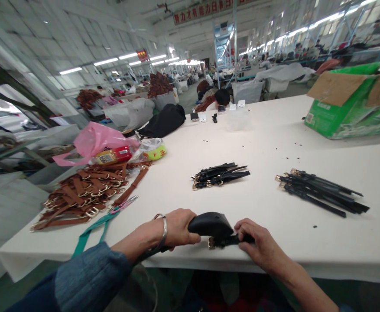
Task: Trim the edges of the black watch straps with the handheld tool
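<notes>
At the near edge of the table my left hand (182, 226) is closed around a black rounded handheld tool (211, 224), whose exact kind I cannot make out. The tool's front end hangs over a short black strap with a gold buckle (212, 242). My right hand (256, 241) pinches the strap's other end between thumb and fingers. Beyond my hands lies a small pile of black buckled straps (220, 175). Farther right is a second bundle of black straps (321, 193), their buckles pointing left.
Brown buckled straps (82, 195) are heaped at the left, beside scissors (123, 206) on a teal ribbon (94, 229). A pink bag (95, 138), a bottle (113, 154) and a black bag (165, 122) lie behind. A green carton (332, 117) stands far right on the white table (267, 147).
</notes>
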### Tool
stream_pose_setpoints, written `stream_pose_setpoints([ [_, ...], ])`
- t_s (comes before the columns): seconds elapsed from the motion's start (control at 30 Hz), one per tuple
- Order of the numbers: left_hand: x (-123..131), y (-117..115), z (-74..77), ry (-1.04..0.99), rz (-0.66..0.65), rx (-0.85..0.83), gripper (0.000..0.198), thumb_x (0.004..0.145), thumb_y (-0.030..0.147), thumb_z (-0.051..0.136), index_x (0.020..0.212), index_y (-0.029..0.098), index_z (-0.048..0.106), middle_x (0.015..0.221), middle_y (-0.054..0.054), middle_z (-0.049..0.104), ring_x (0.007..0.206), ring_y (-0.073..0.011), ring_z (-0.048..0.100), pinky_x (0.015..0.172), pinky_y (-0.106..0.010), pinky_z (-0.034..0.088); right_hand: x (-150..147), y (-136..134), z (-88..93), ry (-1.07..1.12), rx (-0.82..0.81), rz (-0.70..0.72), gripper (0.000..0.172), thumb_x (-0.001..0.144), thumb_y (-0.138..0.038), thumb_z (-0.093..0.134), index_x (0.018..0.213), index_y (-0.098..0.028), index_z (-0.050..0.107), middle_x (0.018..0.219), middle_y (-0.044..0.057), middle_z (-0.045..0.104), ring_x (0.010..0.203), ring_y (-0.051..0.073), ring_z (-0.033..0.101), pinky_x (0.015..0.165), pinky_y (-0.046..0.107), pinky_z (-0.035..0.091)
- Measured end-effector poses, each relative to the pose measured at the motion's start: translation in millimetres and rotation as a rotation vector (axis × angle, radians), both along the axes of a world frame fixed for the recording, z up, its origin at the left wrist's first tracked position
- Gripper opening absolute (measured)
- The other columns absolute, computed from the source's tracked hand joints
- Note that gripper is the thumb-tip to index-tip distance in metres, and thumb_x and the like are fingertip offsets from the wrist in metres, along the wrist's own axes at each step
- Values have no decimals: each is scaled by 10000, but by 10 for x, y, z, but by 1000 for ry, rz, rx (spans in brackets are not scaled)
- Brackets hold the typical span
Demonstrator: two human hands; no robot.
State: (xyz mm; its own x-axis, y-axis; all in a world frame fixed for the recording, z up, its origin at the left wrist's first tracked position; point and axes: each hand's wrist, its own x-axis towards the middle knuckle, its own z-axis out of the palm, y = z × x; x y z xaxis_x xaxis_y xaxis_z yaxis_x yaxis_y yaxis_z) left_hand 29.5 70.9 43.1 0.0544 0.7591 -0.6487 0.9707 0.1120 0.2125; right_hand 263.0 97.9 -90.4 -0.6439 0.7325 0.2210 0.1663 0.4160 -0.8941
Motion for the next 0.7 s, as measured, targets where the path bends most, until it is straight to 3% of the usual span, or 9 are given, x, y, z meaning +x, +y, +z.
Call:
stream_pose_setpoints([
  [0.1, -151, -201, 61, 37, 56, 27, 284, 658, 407, 475, 835, 196, 547, 641, 5, 600, 446, -136, 554, 396, -215, 414, 3, 4, -4, -36, 26, 19, 218, 636, -26, 502, 770, -198, 491, 937, 30, 524, 896, 165, 496, 794, 306, 402],
  [0.27, -172, -466, 106, 170, -111, 147, 238, 638, 411, 506, 777, 232, 580, 758, -31, 627, 738, -215, 592, 648, -302, 457, 20, 9, -77, -161, 141, 17, 312, 691, -77, 501, 972, -213, 505, 1099, 67, 464, 1019, 195, 448, 889, 359, 383],
  [0.5, -50, -529, -111, 244, -128, 281, 225, 652, 385, 470, 798, 238, 560, 755, -48, 625, 747, -256, 588, 656, -361, 455, 33, -10, 42, -388, 225, 6, 199, 732, -165, 529, 921, -227, 534, 973, 44, 494, 907, 196, 452, 806, 358, 399],
  [0.7, -109, -572, -142, 101, -4, 223, 234, 661, 391, 479, 817, 244, 574, 772, -30, 630, 744, -212, 586, 623, -285, 434, -132, -43, 76, -427, 238, -23, 121, 749, -169, 513, 863, -206, 498, 905, 35, 493, 838, 181, 450, 744, 325, 385],
])
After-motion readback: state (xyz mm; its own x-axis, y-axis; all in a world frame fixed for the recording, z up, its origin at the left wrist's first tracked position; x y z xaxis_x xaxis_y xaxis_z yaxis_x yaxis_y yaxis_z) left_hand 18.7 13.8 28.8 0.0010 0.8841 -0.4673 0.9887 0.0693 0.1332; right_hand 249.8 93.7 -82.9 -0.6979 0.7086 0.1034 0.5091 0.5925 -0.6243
